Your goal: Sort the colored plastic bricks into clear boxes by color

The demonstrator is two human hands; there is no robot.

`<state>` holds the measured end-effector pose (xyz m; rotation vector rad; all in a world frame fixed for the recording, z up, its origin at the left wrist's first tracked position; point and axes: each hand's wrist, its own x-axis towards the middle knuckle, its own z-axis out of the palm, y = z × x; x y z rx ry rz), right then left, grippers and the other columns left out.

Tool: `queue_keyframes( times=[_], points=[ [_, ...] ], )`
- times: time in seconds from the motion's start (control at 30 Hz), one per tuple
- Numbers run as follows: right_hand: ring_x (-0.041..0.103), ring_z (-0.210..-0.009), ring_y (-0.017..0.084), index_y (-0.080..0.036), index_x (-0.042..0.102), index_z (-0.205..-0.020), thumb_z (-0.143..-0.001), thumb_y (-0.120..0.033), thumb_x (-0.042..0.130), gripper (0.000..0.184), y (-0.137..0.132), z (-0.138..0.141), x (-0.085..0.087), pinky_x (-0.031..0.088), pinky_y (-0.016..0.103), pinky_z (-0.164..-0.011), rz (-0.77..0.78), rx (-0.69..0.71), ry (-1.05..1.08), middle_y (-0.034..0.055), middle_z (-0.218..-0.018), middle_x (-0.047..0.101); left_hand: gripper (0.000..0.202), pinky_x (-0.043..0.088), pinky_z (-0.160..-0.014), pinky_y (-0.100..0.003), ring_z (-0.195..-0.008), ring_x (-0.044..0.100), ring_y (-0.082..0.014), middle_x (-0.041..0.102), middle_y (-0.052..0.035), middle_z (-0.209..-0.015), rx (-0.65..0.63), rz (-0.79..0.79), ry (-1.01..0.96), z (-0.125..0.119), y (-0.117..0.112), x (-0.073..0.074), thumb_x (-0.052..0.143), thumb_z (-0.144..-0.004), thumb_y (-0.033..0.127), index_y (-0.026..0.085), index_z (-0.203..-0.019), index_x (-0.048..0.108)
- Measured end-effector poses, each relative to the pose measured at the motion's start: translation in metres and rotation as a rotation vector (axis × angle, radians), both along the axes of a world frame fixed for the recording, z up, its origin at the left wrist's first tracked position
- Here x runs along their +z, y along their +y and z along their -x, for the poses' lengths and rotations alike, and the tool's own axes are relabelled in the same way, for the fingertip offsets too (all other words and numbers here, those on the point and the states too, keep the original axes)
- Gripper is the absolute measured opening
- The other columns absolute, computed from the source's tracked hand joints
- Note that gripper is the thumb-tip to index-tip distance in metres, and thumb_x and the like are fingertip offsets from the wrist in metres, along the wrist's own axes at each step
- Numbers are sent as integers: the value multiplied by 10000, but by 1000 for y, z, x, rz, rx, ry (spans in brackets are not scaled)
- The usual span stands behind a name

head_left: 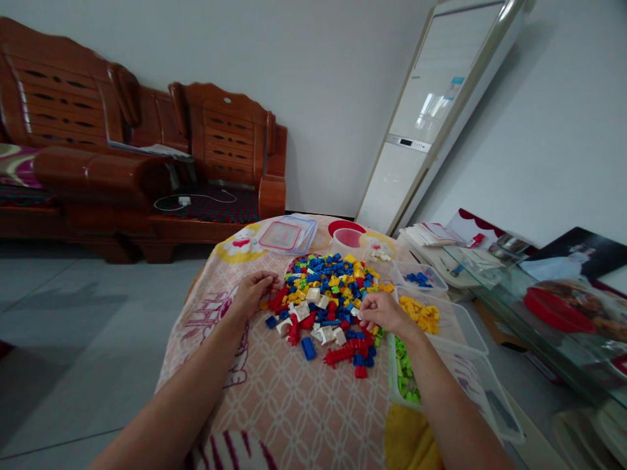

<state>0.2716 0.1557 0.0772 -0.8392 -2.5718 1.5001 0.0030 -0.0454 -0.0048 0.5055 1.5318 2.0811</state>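
Note:
A mixed heap of plastic building blocks (323,287) in blue, yellow, red, green and white covers the middle of the table. At its left edge is my left hand (253,294), fingers bent and drawn together beside some red blocks (279,300); whatever they hold, if anything, is too small to make out. On the heap's right side, my right hand (385,311) pinches a small white block (356,313) between thumb and fingertips. Larger white blocks (312,296) and a blue block (308,348) lie toward the near side.
To the right stand clear boxes holding blue blocks (418,279), yellow blocks (421,314) and green blocks (404,372). Box lids (289,235) and a round tub (349,237) are at the back of the cloth-covered table (294,418). A glass shelf (519,313) flanks the right side.

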Motion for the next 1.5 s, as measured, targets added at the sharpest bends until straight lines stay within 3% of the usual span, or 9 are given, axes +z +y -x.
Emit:
queue_keyframes(
  times=[0.23, 0.4, 0.53, 0.63, 0.87, 1.03, 1.23, 1.33, 1.5],
  points=[
    [630, -452, 152, -131, 646, -751, -627, -266, 680, 187, -1, -1, -4, 487, 208, -378, 161, -5, -88, 15, -547, 648, 300, 484, -560, -239, -602, 598, -124, 667, -64, -746, -10, -11, -22, 2, 1, -2, 741, -599, 312, 107, -800, 656],
    [703, -780, 227, -134, 656, -898, -622, -347, 695, 351, 27, 3, -1, 598, 313, -641, 100, -580, 578, 53, -753, 705, 302, 484, -563, -241, -621, 606, -133, 663, -62, -751, -25, -27, -14, 2, 0, -3, 736, -611, 310, 105, -817, 653],
    [689, -868, 255, -131, 647, -913, -585, -353, 705, 400, 39, 3, 0, 588, 376, -767, 47, -732, 785, 65, -843, 708, 308, 488, -564, -244, -623, 609, -137, 664, -64, -746, -33, -29, -19, 2, 0, -4, 743, -607, 315, 106, -814, 651],
    [696, -799, 228, -134, 652, -864, -619, -350, 680, 328, 36, 2, -3, 591, 349, -721, 25, -620, 677, 59, -799, 705, 306, 491, -556, -248, -622, 610, -141, 668, -68, -753, -24, -30, -14, 2, 0, -4, 741, -606, 314, 111, -818, 653],
    [612, -503, 134, -135, 685, -927, -736, -283, 579, 264, 2, 5, -4, 484, 227, -464, -69, -50, 131, 4, -624, 648, 304, 500, -553, -254, -616, 610, -142, 672, -74, -761, -5, -6, 8, 2, 0, -2, 737, -602, 319, 111, -809, 660],
    [584, -534, 113, -194, 702, -1032, -768, -168, 582, 291, -25, 9, -6, 411, 209, -544, -347, 323, -97, -20, -619, 632, 301, 494, -552, -242, -626, 614, -141, 672, -72, -755, -7, -6, -13, 1, 0, 0, 739, -596, 312, 112, -805, 656],
    [632, -857, 175, -203, 716, -823, -749, -102, 558, 203, -21, 10, -11, 385, 238, -708, -749, 234, -217, 34, -850, 708, 301, 491, -549, -248, -607, 606, -136, 666, -62, -745, -14, -1, -28, 0, 0, 0, 733, -596, 319, 117, -803, 646],
    [627, -844, 172, -208, 716, -847, -785, -148, 554, 183, -19, 9, -9, 373, 237, -709, -760, 227, -195, 31, -846, 707, 301, 485, -554, -239, -614, 610, -133, 664, -58, -748, -19, -8, -28, 0, 1, -1, 730, -599, 317, 112, -803, 647],
    [601, -721, 145, -227, 696, -1013, -807, -351, 623, 251, -32, 13, -13, 339, 220, -630, -639, 381, -124, 6, -781, 683, 291, 480, -560, -226, -604, 605, -120, 669, -58, -745, -18, -11, -34, 0, 0, 0, 731, -599, 300, 107, -802, 653]
  ],
)
